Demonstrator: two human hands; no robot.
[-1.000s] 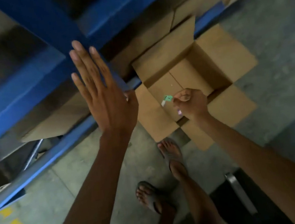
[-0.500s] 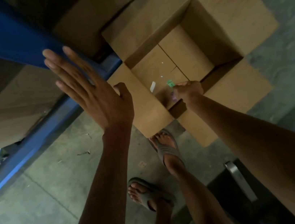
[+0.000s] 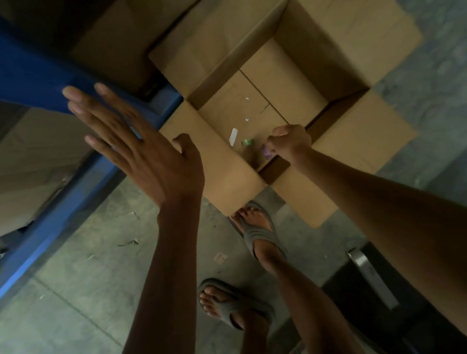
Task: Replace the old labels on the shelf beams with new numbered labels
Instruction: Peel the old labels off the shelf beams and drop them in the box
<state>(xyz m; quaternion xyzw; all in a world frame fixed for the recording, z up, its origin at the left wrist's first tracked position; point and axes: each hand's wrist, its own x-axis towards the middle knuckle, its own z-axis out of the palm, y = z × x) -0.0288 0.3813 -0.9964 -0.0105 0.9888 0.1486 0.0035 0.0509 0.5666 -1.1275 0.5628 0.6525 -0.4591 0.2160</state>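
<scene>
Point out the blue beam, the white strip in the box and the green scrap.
blue beam [image 3: 1,68], head view, front face left of the fingertips.
white strip [image 3: 233,137], head view, its middle.
green scrap [image 3: 247,142], head view, its middle.

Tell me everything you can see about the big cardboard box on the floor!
The cardboard box is plain brown and stands open on the concrete floor beside the blue shelf, all four flaps folded outward. Its bottom shows a seam down the middle. Inside lie a white paper strip, a small green scrap and a few tiny white bits. The right hand hangs over its near edge, pinching what looks like a purple bit. A sandalled foot sits by one flap.
</scene>
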